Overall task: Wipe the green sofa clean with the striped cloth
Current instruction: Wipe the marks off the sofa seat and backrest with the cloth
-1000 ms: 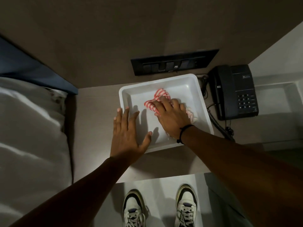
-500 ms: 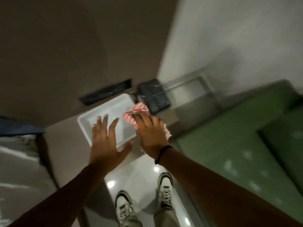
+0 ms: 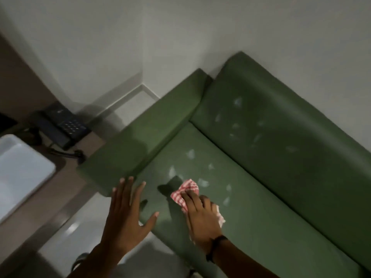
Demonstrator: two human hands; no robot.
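The green sofa fills the right half of the view, its seat and backrest dotted with several pale smudges. My right hand holds the red-and-white striped cloth bunched over the front part of the seat; whether the cloth touches the seat I cannot tell. Most of the cloth is hidden under the palm. My left hand hovers open, fingers spread, over the seat's front left corner near the armrest.
A white tray sits on the brown side table at the left, with a black telephone behind it. White walls meet behind the sofa. Pale floor and a shoe show below.
The view swung right from the tray to the sofa. My right hand lifted the cloth out of the tray and brought it over the seat. My left hand came along, still open.
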